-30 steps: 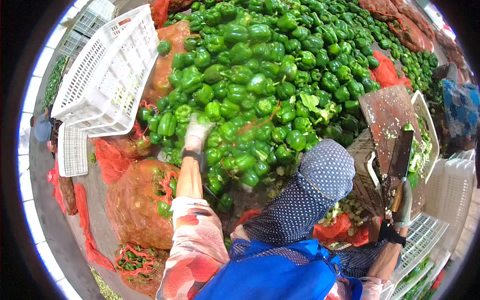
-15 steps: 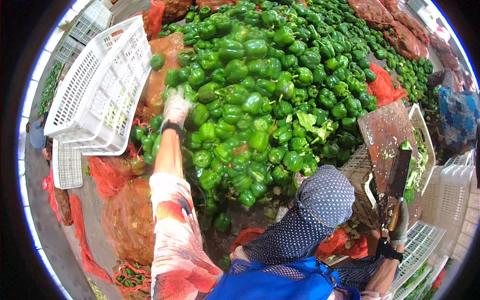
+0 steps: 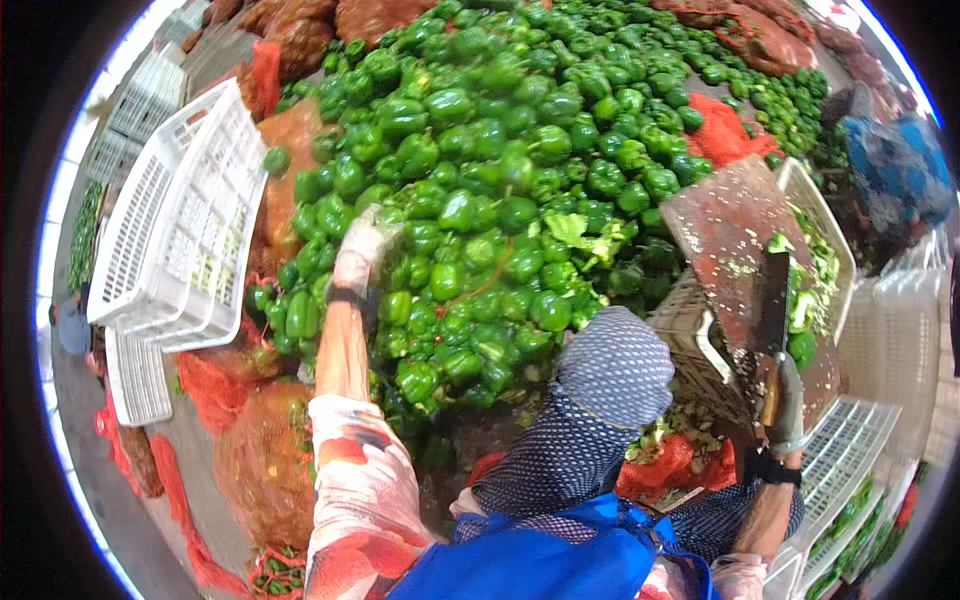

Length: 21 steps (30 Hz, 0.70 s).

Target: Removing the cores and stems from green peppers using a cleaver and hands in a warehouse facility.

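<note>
Green bell peppers (image 3: 445,280) lie in a large heap before me. Over the heap's left side is my left hand (image 3: 366,248) in a pale glove, its fingers bent down among the peppers. Blur and the peppers keep me from seeing whether it grips one. At the right, my gloved right hand (image 3: 787,405) is closed round the wooden handle of a cleaver (image 3: 774,300). The dark blade points away from me over a worn wooden board (image 3: 710,215) strewn with pale seeds. Green pepper pieces (image 3: 803,310) lie beside the blade.
A white plastic crate (image 3: 180,225) stands tilted left of the heap. Filled mesh sacks (image 3: 265,450) lie below it. My knee (image 3: 615,365) in dotted cloth juts up before the board. White crates (image 3: 890,370) stand at the right, with a person in blue (image 3: 900,170) beyond.
My left hand has drawn slightly nearer to me over the heap. My right hand still grips the cleaver. The whole view has shifted a little.
</note>
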### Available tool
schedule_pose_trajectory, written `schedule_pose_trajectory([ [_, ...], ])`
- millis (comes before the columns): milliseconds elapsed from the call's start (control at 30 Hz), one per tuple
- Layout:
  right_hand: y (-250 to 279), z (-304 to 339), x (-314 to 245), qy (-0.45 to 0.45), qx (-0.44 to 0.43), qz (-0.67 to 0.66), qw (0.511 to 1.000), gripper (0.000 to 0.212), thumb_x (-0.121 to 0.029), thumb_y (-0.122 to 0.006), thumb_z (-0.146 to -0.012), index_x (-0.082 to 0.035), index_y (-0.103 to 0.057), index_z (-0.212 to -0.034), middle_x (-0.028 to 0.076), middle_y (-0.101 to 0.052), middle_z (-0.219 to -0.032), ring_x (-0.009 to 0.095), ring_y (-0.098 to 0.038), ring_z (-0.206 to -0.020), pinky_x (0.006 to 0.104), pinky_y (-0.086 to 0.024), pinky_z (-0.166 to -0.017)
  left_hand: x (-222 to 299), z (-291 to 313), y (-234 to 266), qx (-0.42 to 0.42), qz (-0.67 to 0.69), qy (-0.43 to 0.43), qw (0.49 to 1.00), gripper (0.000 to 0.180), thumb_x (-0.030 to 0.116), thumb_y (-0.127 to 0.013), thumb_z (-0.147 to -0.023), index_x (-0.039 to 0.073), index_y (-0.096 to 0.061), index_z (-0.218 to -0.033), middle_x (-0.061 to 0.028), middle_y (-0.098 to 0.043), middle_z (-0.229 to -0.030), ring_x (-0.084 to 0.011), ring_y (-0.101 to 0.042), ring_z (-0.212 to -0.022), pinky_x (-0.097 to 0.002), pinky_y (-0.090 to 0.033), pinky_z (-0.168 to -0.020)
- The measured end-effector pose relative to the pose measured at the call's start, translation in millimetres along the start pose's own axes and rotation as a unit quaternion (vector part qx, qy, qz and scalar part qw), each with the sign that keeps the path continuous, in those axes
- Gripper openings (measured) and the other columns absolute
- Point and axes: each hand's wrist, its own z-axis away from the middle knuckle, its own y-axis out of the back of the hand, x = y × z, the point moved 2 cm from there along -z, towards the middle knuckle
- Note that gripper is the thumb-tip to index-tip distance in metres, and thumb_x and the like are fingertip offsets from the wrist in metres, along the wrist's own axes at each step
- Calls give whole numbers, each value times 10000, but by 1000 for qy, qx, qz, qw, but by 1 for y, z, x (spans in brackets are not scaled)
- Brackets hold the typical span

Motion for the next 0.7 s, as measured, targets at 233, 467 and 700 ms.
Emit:
schedule_pose_trajectory([
  [233,18,-28,6,295,-37,237,925,509,-422,-543,-916,-41,-527,-1252,87,-577,-1006,159,-574,-806,260,-504,-634,131,35,-175,-221,477,-19,851,416,291,-611,-889,90,-548,-1247,-112,-622,-1194,-310,-577,-1120,-547,-531,-803],
  [467,23,-13,1,276,-17,272,922,437,-272,-498,-947,7,-497,-1283,185,-548,-1207,297,-576,-1046,361,-496,-884,268,66,-306,-412,375,-70,827,379,226,-548,-933,135,-501,-1298,-69,-609,-1199,-257,-642,-972,-436,-570,-750],
  [700,-22,32,-37,85,-89,-85,989,525,-329,-530,-948,27,-442,-1324,155,-540,-1155,203,-631,-838,323,-555,-686,249,20,-398,-299,-33,-314,900,377,94,-611,-892,18,-520,-1250,-67,-644,-990,-158,-604,-721,-329,-505,-597],
])
